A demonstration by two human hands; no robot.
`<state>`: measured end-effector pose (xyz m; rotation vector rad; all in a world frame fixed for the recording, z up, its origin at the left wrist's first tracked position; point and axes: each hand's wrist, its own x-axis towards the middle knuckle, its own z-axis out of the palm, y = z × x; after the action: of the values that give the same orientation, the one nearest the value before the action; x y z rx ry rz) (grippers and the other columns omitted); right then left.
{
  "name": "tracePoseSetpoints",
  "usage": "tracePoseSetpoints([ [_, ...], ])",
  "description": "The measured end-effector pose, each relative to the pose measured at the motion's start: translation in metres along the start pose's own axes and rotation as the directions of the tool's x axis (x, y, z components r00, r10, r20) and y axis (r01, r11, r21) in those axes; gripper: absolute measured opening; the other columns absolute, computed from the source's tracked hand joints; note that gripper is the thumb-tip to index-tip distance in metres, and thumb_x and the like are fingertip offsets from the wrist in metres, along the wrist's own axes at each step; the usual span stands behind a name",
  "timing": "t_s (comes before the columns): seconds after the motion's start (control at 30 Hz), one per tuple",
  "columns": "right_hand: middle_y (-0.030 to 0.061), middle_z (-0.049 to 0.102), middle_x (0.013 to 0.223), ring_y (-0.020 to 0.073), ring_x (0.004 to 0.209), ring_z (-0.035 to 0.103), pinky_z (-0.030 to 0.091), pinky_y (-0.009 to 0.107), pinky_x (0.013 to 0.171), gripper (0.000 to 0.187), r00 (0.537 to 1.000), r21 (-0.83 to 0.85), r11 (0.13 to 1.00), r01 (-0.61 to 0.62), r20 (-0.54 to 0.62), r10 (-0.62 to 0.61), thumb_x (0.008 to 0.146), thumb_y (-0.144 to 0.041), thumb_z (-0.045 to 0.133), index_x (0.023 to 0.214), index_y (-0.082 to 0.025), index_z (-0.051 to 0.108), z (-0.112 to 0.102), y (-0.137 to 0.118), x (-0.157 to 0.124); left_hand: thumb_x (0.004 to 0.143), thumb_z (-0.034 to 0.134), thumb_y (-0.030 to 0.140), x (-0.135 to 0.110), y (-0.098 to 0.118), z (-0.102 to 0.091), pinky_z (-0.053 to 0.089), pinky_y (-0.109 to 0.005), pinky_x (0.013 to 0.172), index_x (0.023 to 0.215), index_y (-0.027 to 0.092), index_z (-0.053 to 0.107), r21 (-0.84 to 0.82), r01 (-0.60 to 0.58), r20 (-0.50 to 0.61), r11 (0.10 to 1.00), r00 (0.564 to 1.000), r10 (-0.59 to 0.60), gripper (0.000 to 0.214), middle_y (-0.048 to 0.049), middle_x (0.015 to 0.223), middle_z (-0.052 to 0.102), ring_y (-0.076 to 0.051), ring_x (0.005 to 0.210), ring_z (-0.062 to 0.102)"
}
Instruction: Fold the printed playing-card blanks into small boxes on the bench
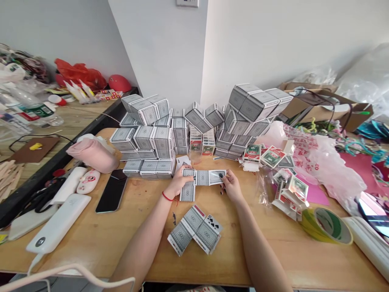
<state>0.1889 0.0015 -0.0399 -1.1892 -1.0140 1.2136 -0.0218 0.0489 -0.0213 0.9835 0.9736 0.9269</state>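
- Grey-backed card strip [202,177], right of the phone [112,190], stretched out sideways between both hands; how its cards are joined, can't tell.
- Left hand [181,180]: nearly closed, pinching the strip's left end.
- Right hand [232,184]: also nearly closed, pinching the right end by thumb and fingertips.
- Risk: strip could buckle or come apart at the joins, likely cause being uneven pull or one pinch slipping.
- Loose cards [194,229], right of phone and nearer the person, lie between the forearms; a lowered wrist could scatter them.
- Left stack [148,142], beyond phone; right stack [255,103], farther off to phone's right. Upper blocks sit tilted, so a bump to the desk [258,259] could slide them.
- Pale cord [75,269], nearer the person than phone, could snag the left arm drawing back.
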Motion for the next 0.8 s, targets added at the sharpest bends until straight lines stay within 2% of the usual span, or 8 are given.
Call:
tracePoseSetpoints([
  [0.27, -0.0107, 0.042, 0.039, 0.0069, 0.025, 0.036, 0.029, 0.017, 0.024, 0.027, 0.998, -0.095, 0.995, -0.007, 0.065, 0.013, 0.077, -0.045, 0.049, 0.072, -0.024, 0.033, 0.016, -0.003, -0.006, 0.055, 0.062, 0.013, -0.002, -0.002, 0.009, 0.041, -0.020, 0.055, 0.089, 0.020, 0.047, 0.100, -0.079, 0.009, 0.992, 0.997, 0.078, 0.038, 0.0040, 0.073, 0.051, -0.009, 0.063, 0.049],
  [0.5, -0.0098, 0.034, 0.044, 0.0054, 0.032, 0.028, 0.035, 0.018, 0.029, 0.026, 0.998, 0.014, 0.999, -0.039, 0.052, 0.038, 0.074, -0.045, 0.055, 0.072, -0.023, 0.040, 0.015, -0.007, -0.004, 0.053, 0.064, 0.015, -0.001, 0.000, 0.011, 0.042, -0.021, 0.053, 0.090, 0.020, 0.044, -0.046, 0.028, 0.033, 0.999, 0.999, -0.026, 0.043, 0.0046, 0.071, 0.052, -0.009, 0.058, 0.050],
  [0.67, -0.0094, 0.033, 0.048, 0.0052, 0.035, 0.027, 0.036, 0.018, 0.029, 0.025, 0.999, 0.087, 0.995, -0.039, 0.014, 0.038, 0.072, -0.042, 0.057, 0.074, -0.023, 0.042, 0.011, -0.004, -0.003, 0.053, 0.064, 0.014, -0.001, 0.002, 0.009, 0.043, -0.021, 0.052, 0.090, 0.020, 0.044, -0.075, 0.003, 0.026, 0.997, 1.000, -0.001, 0.042, 0.0039, 0.074, 0.052, -0.009, 0.058, 0.051],
  [0.8, -0.0088, 0.035, 0.050, 0.0050, 0.035, 0.028, 0.037, 0.018, 0.030, 0.025, 0.998, 0.075, 0.997, -0.036, 0.051, 0.032, 0.073, -0.042, 0.057, 0.075, -0.022, 0.042, 0.013, -0.004, -0.004, 0.055, 0.063, 0.013, -0.002, -0.001, 0.009, 0.042, -0.020, 0.053, 0.090, 0.020, 0.044, -0.035, -0.018, 0.028, 0.999, 0.999, 0.019, 0.041, 0.0039, 0.075, 0.052, -0.009, 0.061, 0.051],
])
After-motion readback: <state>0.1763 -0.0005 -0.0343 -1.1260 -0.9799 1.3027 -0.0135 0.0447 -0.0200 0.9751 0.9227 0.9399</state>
